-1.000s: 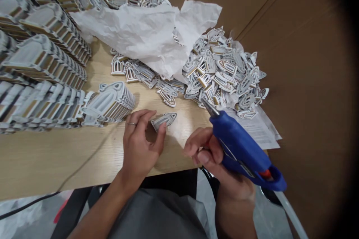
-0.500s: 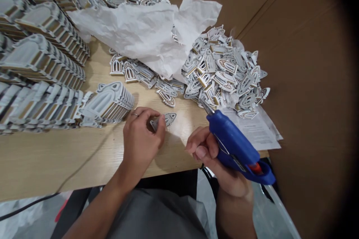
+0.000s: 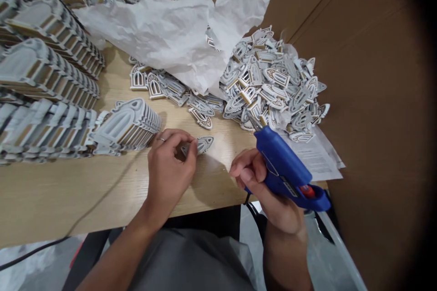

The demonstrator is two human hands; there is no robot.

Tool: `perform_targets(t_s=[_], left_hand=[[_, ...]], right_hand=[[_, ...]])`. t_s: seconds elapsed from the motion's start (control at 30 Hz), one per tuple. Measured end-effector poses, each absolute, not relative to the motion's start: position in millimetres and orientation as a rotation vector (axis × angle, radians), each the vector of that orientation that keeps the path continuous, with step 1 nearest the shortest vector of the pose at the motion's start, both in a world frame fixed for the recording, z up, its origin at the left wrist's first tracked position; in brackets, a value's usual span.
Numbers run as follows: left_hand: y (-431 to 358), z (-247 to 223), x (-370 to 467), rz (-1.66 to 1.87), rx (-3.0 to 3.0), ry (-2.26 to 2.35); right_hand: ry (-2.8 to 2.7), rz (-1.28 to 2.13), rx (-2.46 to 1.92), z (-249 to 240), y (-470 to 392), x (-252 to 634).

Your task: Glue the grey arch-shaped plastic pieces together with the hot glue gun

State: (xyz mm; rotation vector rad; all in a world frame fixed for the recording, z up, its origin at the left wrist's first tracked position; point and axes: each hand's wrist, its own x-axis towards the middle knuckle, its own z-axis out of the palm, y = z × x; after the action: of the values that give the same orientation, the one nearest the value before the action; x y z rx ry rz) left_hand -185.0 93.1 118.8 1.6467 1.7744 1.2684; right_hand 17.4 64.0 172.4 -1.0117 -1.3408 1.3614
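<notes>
Between its thumb and fingers, my left hand (image 3: 170,159) pinches a small grey arched window-shaped piece (image 3: 205,144) close to the tabletop. My fingers cover its left end. My right hand (image 3: 264,186) is wrapped round a blue glue gun (image 3: 283,163), whose metal nozzle points up and to the left, toward the loose pile. Similar white and grey arched pieces with brown and gold trim lie heaped in a pile (image 3: 269,82) beyond the glue gun. Left of my left hand stands a row of stacked arched pieces (image 3: 126,122).
Tall stacks of larger arched pieces (image 3: 37,63) fill the left of the wooden table (image 3: 112,182). Crumpled white paper (image 3: 164,32) lies over some pieces at the back. A printed sheet (image 3: 312,157) sits under the pile. A brown wall (image 3: 358,77) closes off the right side.
The glue gun has tilted slightly, its rear end a little higher and its nozzle a little to the right. My left hand keeps its pinch on the arched piece, almost unmoved.
</notes>
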Motion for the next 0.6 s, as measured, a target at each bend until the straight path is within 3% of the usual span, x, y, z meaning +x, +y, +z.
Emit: perform_targets(t_s=[0.6], left_hand=[[96.0, 116.6, -184.1, 1.349, 1.760, 1.742]], right_hand=[[-1.304, 1.375, -1.041, 168.8, 62.2, 20.9]])
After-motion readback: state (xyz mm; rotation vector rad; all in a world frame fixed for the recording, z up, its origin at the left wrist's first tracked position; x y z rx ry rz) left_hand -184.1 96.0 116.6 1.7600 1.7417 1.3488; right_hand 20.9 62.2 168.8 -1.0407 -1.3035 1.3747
